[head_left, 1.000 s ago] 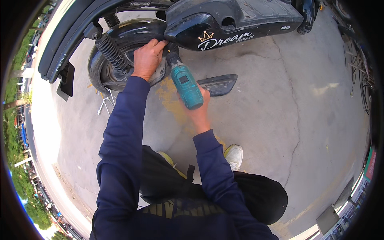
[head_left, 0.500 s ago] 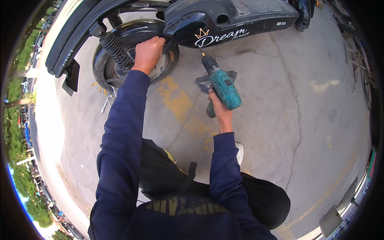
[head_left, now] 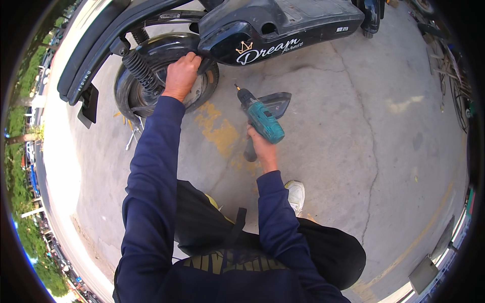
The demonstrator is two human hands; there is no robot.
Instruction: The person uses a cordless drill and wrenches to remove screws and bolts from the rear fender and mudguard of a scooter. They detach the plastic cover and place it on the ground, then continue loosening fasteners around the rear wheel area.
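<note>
My left hand (head_left: 181, 78) is closed at the rear corner of a black electric scooter's side panel (head_left: 227, 48), just over the rear wheel (head_left: 212, 83); the fingertips are partly hidden. My right hand (head_left: 263, 150) grips a teal and black cordless drill (head_left: 265, 121) by its handle. A short bit with a gold-coloured collar sticks out of the chuck, pointing up and left, apart from the panel. Under the drill, a loose black plastic cover (head_left: 281, 102) lies on the concrete, partly hidden by it.
A coil-spring shock absorber (head_left: 139, 68) stands beside the rear wheel. Hand tools (head_left: 132, 135) lie on the ground left of the wheel. My white shoe (head_left: 295, 196) is below the drill. Cables and scrap (head_left: 457, 98) lie along the far right.
The drill in my right hand has drawn back from the panel, down and to the left. My left hand stays at the panel corner; the whole view has shifted slightly.
</note>
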